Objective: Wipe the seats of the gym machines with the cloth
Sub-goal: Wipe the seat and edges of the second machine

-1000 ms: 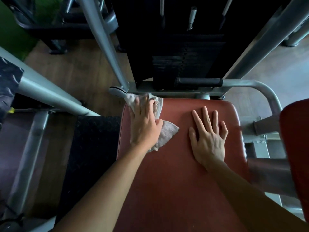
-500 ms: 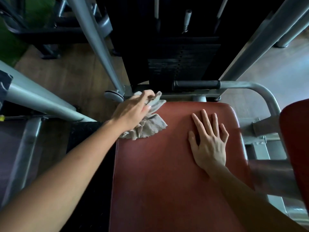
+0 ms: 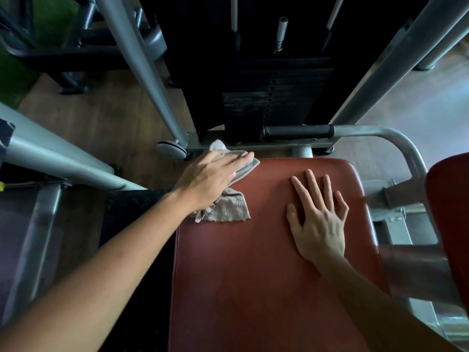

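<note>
**Cloth at the far left corner of the seat, frame close behind it**

The left hand [image 3: 210, 179] lies flat on the cloth [image 3: 228, 209] at the seat's [image 3: 266, 288] far left corner. Its fingers [image 3: 238, 158] are straight and close together, pressing the fabric down rather than curling round it. Part of the cloth bunches past the seat's far edge and a loose flap trails out on the seat from under the palm. The right hand [image 3: 319, 224] rests palm down on the far right part of the seat, fingers straight and spread, holding nothing.

Just beyond the seat's far edge runs a grey steel crossbar [image 3: 253, 147] with a round end cap [image 3: 171, 149], very near the cloth. A slanted grey post [image 3: 142, 72] rises from that bar above the left hand. Behind the seat stands the black weight stack [image 3: 274, 97], with metal guide rods [image 3: 281, 31] above it. A curved grey handle with a black foam grip [image 3: 298, 132] passes along the seat's far right side and bends down beside it. A second red pad [image 3: 451, 224] sits to the right of the seat, and a thick grey tube [image 3: 55, 158] crosses to the left of it.

The seat is a rounded-corner rectangle of smooth, reddish-brown vinyl with a dull sheen and a stitched edge. The cloth is pale beige, thin, crumpled and rough-edged. Left of the seat lies a black textured mat [image 3: 137, 214]; beyond that the floor [image 3: 101, 123] is brown wood plank, with green turf [image 3: 15, 72] at the far left.
</note>
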A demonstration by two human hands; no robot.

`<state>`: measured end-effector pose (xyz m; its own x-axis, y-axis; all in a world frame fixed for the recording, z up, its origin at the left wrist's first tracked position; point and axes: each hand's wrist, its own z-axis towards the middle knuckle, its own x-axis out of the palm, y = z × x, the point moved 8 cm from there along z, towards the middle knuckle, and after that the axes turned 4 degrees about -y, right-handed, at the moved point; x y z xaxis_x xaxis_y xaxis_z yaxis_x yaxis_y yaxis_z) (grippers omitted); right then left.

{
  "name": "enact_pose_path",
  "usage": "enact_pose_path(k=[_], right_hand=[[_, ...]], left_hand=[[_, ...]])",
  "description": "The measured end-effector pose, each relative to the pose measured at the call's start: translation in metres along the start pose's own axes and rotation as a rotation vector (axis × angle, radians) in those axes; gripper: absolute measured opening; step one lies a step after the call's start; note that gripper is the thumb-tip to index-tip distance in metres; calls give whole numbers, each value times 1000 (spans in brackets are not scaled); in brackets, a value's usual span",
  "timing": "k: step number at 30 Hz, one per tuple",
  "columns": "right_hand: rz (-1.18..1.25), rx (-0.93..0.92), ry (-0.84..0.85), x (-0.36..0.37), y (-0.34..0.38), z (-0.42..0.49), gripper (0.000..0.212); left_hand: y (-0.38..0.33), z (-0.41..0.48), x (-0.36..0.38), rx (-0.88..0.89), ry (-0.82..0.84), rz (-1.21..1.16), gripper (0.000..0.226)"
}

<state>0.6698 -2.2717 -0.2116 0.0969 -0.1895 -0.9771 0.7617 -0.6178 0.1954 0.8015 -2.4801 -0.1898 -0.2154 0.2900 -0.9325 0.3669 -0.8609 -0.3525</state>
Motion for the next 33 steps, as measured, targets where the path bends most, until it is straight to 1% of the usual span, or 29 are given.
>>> enact_pose_path(k=[1, 3, 6, 9, 12, 14, 16, 21, 23, 25, 28, 30, 33], right_hand=[[0, -2, 0, 0, 0, 0, 57], [0, -1, 0, 0, 0, 0, 57], [-4, 6, 6, 1, 0, 0, 57], [-4, 9, 3, 1, 0, 0, 58], [-2, 10, -5, 0, 0, 0, 57], [8, 9, -5, 0, 0, 0, 57], [10, 8, -5, 0, 0, 0, 56], [6, 4, 5, 0, 0, 0, 57], [5, 5, 12, 1, 0, 0, 57], [-5, 6, 13, 2, 1, 0, 58], [-8, 9, 4, 2, -1, 0, 58], [-8, 9, 5, 2, -1, 0, 58], [-11, 8, 12, 1, 0, 1, 57]], left_hand=[[4, -8, -3, 38, -11, 9, 51], [15, -20, -7, 54, -7, 12, 49], [21, -24, -6, 23, -13, -30, 48], [14, -2, -3, -78, -29, -56, 44], [-4, 33, 12, -114, 77, -68, 42], [-11, 48, 20, -105, 147, -61, 41], [-9, 49, 21, -71, 180, -48, 41], [36, 14, 4, 13, 196, -104, 46], [57, 5, 4, -5, 239, -141, 46], [61, 9, 6, -25, 274, -187, 45], [41, 38, 15, -19, 358, -177, 43], [21, 55, 23, 25, 420, -147, 42], [7, 64, 26, 45, 433, -167, 42]])
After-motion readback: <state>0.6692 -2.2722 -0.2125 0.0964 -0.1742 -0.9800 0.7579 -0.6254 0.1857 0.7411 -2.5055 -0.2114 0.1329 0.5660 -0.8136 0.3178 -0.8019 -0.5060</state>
